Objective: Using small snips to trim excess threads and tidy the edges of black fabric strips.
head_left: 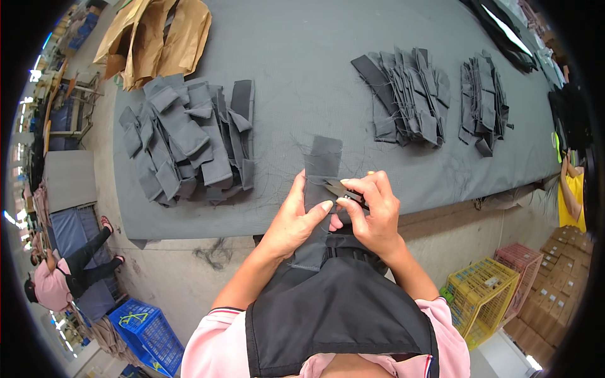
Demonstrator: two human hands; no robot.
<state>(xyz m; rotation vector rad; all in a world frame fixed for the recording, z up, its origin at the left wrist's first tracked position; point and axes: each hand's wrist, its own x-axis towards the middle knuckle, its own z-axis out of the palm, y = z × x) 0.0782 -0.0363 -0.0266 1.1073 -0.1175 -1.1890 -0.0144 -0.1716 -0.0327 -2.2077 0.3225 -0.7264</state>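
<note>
A dark grey fabric strip (326,157) with frayed edges lies over the table's near edge and hangs down toward my apron. My left hand (297,217) grips it, thumb on top and fingers along its left side and underneath. Pinched in my right hand (376,208) are small thread snips (348,193), their blades pointing left at the strip's right edge, where loose threads stick out. Part of the snips is hidden by my fingers.
Piles of similar grey strips lie left (189,138) and right (409,94) on the grey-covered table (296,63). A brown paper bag (183,38) sits far left. Yellow (485,290) and blue (148,334) crates stand on the floor. Other people are at both sides.
</note>
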